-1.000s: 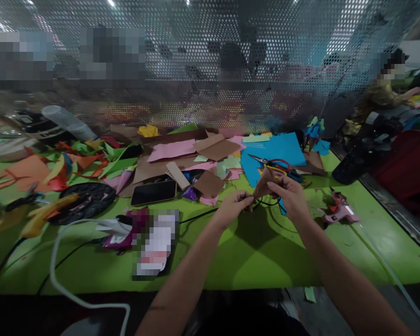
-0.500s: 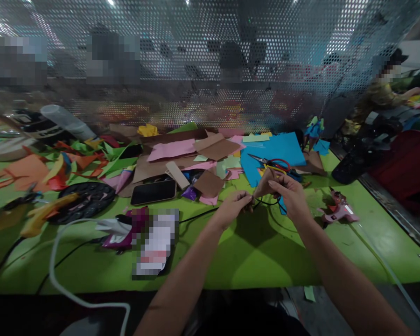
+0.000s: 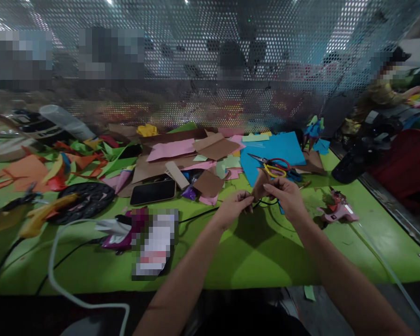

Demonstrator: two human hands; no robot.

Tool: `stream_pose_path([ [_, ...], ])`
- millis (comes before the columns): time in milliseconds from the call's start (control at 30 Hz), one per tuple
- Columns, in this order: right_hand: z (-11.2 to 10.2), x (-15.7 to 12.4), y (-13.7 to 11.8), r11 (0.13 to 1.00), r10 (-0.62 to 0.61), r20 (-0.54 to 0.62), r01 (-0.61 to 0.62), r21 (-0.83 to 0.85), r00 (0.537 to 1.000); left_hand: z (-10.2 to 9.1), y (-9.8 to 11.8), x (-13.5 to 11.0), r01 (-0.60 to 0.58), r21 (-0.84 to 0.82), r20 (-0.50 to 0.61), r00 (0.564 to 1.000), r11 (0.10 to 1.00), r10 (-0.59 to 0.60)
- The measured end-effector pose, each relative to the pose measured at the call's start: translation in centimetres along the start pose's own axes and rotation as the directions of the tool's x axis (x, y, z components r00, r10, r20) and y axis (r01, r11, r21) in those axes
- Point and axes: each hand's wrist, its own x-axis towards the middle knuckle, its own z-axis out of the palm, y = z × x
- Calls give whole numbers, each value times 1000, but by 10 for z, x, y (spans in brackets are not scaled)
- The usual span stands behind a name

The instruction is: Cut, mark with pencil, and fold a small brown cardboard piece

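Observation:
Between my hands is a small piece of brown paper or felt, bent into a folded or cone-like shape. My left hand is closed, pinching its lower left end between thumb and fingers. From the right, my right hand pinches the upper right edge of the same piece. Just behind it lie scissors with red and yellow handles, on a blue sheet. A black cable runs beneath my hands. To the right rests a pink glue gun.
A phone and a purple tissue pack lie left on the green table. Farther left are a yellow glue gun and a black tray. Coloured scraps line the perforated metal screen. A person is at far right.
The brown piece has tipped slightly left and down, and its shape looks more folded. My right hand has shifted a little left; my left hand stays in about the same place.

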Motion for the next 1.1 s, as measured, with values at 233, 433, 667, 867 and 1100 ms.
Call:
stream_pose_path([
  [233,8,-5,2,999,2,43,-3,35,999,1,1,-1,-83,23,-80,993,996,84],
  [433,15,-9,-1,984,121,118,-135,118,986,3,3,-3,-97,97,-70,992,991,104],
  [667,19,-12,-10,944,256,117,-274,185,960,3,0,-4,-126,269,-3,991,955,132],
  [867,6,-2,-7,991,69,-86,-58,121,994,3,3,-4,-101,239,62,994,966,89],
  [1100,1,3,-6,994,43,-44,-39,98,998,1,0,0,-43,126,-65,997,991,51],
])
